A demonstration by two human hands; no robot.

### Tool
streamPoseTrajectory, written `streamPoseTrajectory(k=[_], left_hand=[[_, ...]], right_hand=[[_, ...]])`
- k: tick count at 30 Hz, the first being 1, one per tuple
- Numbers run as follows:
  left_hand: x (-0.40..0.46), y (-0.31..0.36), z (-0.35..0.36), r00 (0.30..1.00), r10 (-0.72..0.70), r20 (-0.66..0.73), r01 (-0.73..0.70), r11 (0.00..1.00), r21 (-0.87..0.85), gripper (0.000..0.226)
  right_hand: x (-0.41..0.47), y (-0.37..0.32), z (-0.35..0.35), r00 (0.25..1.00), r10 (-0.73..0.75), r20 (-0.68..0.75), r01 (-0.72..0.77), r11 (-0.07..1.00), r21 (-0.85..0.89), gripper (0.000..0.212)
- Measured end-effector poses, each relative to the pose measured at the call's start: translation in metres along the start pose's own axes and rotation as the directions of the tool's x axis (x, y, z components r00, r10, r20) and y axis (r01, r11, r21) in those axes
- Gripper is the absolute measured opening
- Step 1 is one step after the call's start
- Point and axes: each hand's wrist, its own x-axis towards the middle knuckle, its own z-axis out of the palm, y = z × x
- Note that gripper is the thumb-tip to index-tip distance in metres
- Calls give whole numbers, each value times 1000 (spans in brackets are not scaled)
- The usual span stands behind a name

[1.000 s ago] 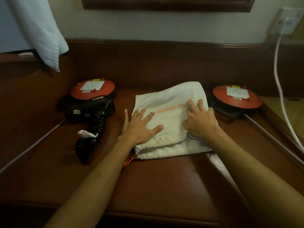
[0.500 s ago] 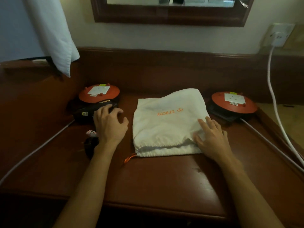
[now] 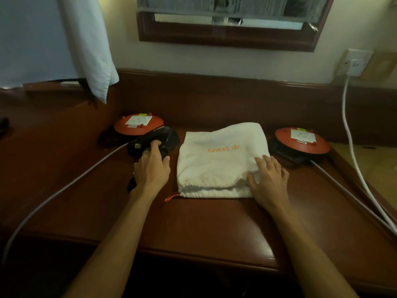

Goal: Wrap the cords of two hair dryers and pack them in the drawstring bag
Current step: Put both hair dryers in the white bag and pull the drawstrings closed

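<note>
A white drawstring bag with orange lettering lies flat in the middle of the dark red table, its gathered mouth towards me and an orange cord end sticking out at its left corner. A black hair dryer lies just left of the bag. My left hand covers the dryer's handle, with the fingers curled over its body. My right hand rests flat on the bag's near right corner, fingers spread. Only one dryer is in sight.
Two orange cable reels stand at the back, one behind the dryer and one right of the bag. A grey cable runs off to the left. A white cable hangs from the wall socket. A white cloth hangs at upper left.
My left hand left the bag, went left to the hair dryer and has closed over it. My right hand slid to the bag's near right corner.
</note>
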Motion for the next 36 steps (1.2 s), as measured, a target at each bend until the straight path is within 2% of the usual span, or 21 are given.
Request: streamPoseTrajectory(k=[2, 4, 7, 9, 11, 13, 17, 20, 22, 24, 26, 27, 31, 34, 35, 36], left_hand=[[-7, 16, -5, 1000, 27, -6, -28, 973, -229, 52], [-13, 33, -9, 997, 63, 34, -39, 872, -488, 57], [-23, 55, -9, 960, 154, 232, 88, 622, -778, 62], [-31, 64, -1, 912, 223, 346, 192, 513, -837, 61], [-42, 74, 7, 869, 317, 380, 176, 519, -836, 51], [-48, 83, 8, 840, 373, 394, 144, 547, -825, 32], [-42, 82, 2, 779, 464, 421, -30, 699, -715, 35], [-40, 70, 10, 746, 483, 459, -102, 764, -638, 28], [-38, 61, 24, 775, 428, 465, -199, 864, -463, 27], [-36, 52, 36, 771, 381, 511, -305, 924, -229, 28], [-35, 44, 45, 746, 393, 537, -422, 904, -76, 25], [-34, 41, 47, 749, 420, 513, -460, 886, -55, 21], [-16, 45, 45, 807, 455, 376, -446, 887, -116, 15], [0, 64, 27, 839, 379, 390, -339, 925, -169, 11], [6, 70, 19, 842, 369, 394, -316, 929, -194, 9], [10, 74, 11, 843, 366, 393, -307, 929, -207, 16]], right_hand=[[-11, -15, -2, 992, -48, -119, 65, 988, 143, 50], [-26, -37, -4, 985, -45, -165, 108, 910, 400, 44], [-43, -78, -20, 995, -82, 56, 5, 605, 796, 44], [-42, -99, -27, 982, -155, 108, -31, 430, 902, 43], [-35, -109, -32, 986, -148, 81, -23, 353, 935, 44], [-32, -106, -35, 994, -98, 50, -15, 336, 942, 42], [-38, -77, -41, 993, -86, 84, -55, 297, 953, 41], [-43, -60, -48, 995, -54, 87, -67, 300, 952, 47], [-44, -51, -52, 996, -37, 84, -66, 339, 938, 52], [-46, -40, -59, 995, -43, 87, -66, 358, 931, 54], [-48, -30, -69, 992, -56, 113, -85, 364, 928, 57], [-49, -25, -75, 989, -69, 130, -97, 359, 928, 59], [-58, -6, -99, 964, -156, 217, -158, 321, 934, 56], [-65, 2, -112, 916, -261, 305, -238, 261, 936, 55], [-67, 1, -115, 900, -293, 323, -243, 278, 929, 54], [-69, -1, -117, 888, -317, 333, -233, 315, 920, 53]])
